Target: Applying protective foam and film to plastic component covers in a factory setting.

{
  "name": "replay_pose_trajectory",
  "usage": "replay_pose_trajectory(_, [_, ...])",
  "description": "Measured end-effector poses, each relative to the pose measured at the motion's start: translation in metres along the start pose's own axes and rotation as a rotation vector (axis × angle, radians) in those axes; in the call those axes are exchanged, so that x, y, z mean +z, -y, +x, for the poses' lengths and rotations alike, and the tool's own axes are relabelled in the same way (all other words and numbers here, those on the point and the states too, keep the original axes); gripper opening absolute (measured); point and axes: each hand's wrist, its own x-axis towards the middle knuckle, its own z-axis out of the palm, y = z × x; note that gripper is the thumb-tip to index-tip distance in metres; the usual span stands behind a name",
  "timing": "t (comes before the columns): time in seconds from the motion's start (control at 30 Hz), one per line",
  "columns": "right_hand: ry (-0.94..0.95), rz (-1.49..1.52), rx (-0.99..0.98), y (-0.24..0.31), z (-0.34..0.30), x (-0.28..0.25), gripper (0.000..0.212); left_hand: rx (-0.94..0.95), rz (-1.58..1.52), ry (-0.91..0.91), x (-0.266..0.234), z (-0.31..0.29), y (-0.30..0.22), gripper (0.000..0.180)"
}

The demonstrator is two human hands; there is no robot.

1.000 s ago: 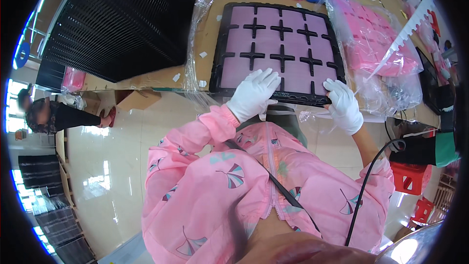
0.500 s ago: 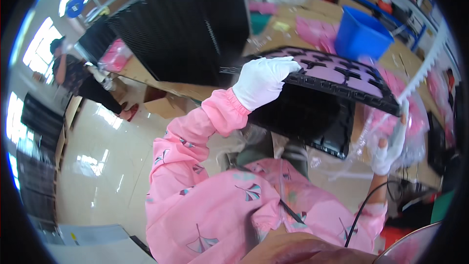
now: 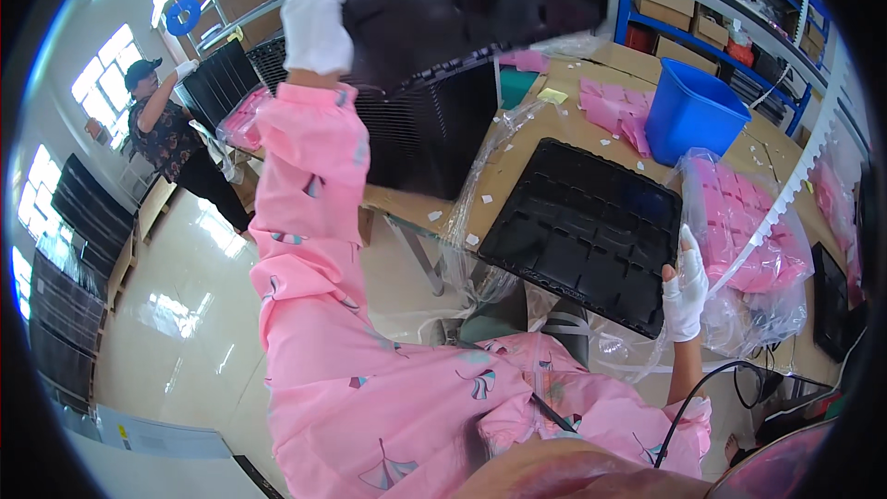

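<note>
High at the far side, a black plastic tray [image 3: 471,14] is tilted up with its underside showing. My left hand [image 3: 319,28], in a white glove, is closed on the tray's left edge; its fingertips are blurred. Below, another black moulded tray [image 3: 582,231] lies on the brown table, its near edge towards my body. My right hand [image 3: 686,296], gloved with the thumb tip bare, stands at that tray's right edge. Its fingers stretch out and hold nothing; whether they touch the rim I cannot tell.
Behind the raised tray stands a tall stack of black trays [image 3: 430,139]. A blue bin [image 3: 693,111] and bagged pink pads [image 3: 739,217] are on the right, with loose pink sheets [image 3: 614,111] beside the bin. A co-worker [image 3: 171,129] stands far left.
My left hand has risen away from me, carrying the tray holding pale purple pads up towards the stack. My right hand has left that tray and lowered beside the tray beneath, now uncovered.
</note>
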Motion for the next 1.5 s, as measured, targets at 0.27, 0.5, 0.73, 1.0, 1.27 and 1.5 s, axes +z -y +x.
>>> replay_pose_trajectory(0.27, [0.056, -0.099, -0.085, 0.007, -0.004, 0.023, 0.045, -0.939, -0.451, -0.271, 0.005, 0.052, 0.145, 0.07])
replay_pose_trajectory(0.5, [0.073, -0.053, -0.138, 0.02, 0.002, 0.031, 0.046, -0.767, 0.743, 0.557, 0.012, 0.04, 0.224, 0.048])
replay_pose_trajectory(0.73, [0.123, -0.035, -0.093, 0.017, 0.001, 0.032, 0.039, -1.298, -0.255, -0.062, 0.013, 0.021, 0.28, 0.049])
replay_pose_trajectory(1.0, [0.131, -0.03, -0.093, 0.011, -0.01, 0.033, 0.026, -0.751, 0.712, 0.326, 0.01, 0.031, 0.194, 0.057])
replay_pose_trajectory(1.27, [0.151, -0.057, -0.052, 0.009, -0.019, 0.026, 0.021, -0.262, 0.192, 0.31, 0.032, -0.003, 0.007, 0.049])
replay_pose_trajectory(1.5, [0.169, -0.025, -0.076, 0.009, -0.017, 0.034, 0.019, -0.254, 0.423, 0.45, 0.042, 0.0, 0.007, 0.04])
